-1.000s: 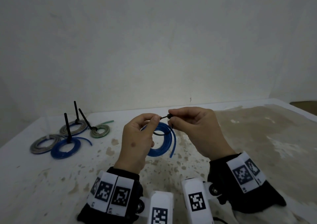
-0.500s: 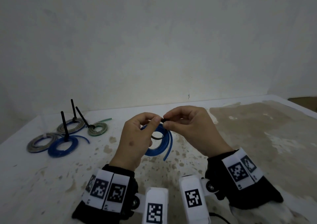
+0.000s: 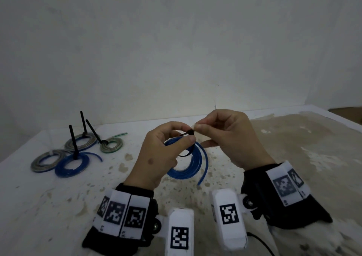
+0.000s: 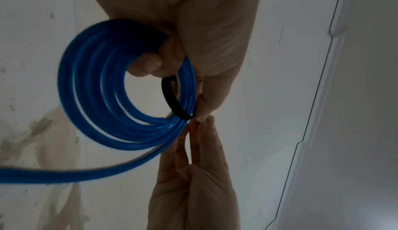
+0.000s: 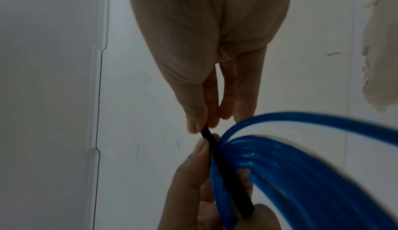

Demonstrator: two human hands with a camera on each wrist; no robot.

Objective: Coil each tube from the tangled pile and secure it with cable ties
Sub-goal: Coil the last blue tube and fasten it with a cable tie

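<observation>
Four coiled plastic tubes [image 3: 70, 154], grey, green and blue, lay at ten o'clock on the stained white table [image 3: 293, 157]; three showed upright black ties — the fourth's was unclear. At centre the left hand [image 3: 156, 157] gripped a coiled blue plastic tube [image 3: 188, 169], fingers curled round it, while the right hand [image 3: 231, 138] pinched the thin black cable tie [image 3: 189, 132] looped round it — cinching remained. No tangled pile was visible.

stained white table [image 3: 293, 157], plain white wall [image 3: 176, 50] behind, brown patch at rt [image 3: 348, 113]
</observation>
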